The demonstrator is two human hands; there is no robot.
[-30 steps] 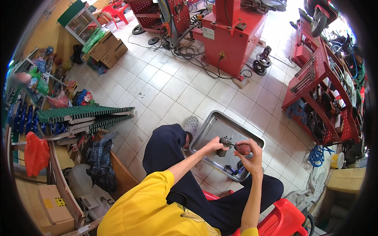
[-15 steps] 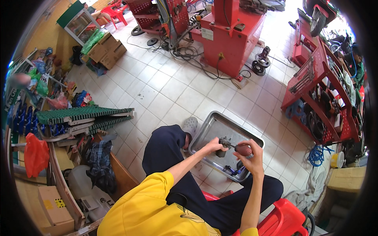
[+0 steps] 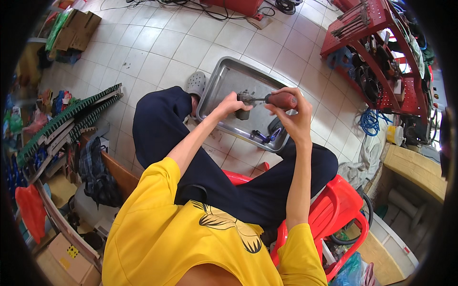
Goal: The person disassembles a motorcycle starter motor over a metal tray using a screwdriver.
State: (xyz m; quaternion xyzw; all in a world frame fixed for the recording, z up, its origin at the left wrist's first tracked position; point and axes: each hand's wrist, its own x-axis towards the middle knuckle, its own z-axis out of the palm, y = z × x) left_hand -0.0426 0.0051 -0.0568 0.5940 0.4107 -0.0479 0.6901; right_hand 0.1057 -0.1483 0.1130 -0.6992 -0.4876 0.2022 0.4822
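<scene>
Over a metal tray (image 3: 215, 78) on the floor, my left hand (image 3: 230, 103) is closed around a small metal part with a dark round cup beneath, apparently a carburetor (image 3: 243, 114). My right hand (image 3: 299, 117) grips the red handle of a screwdriver (image 3: 283, 100). Its shaft points left and its tip meets the carburetor; the exact contact spot is too small to make out. Inside the tray's near right corner lie a blue-handled tool (image 3: 261, 137) and a dark rounded piece (image 3: 275, 126).
I sit on a red plastic chair (image 3: 338, 202), knees either side of the tray. A red tool rack (image 3: 355, 35) and coiled blue hose (image 3: 371, 122) are on the right. Green folded loungers (image 3: 71, 121) stand left, cardboard boxes (image 3: 76, 29) far left. Cables (image 3: 191, 9) cross the far floor.
The view has tilted down, so the tray and hands appear higher and further left. Both hands keep their holds, and the screwdriver stays at the carburetor.
</scene>
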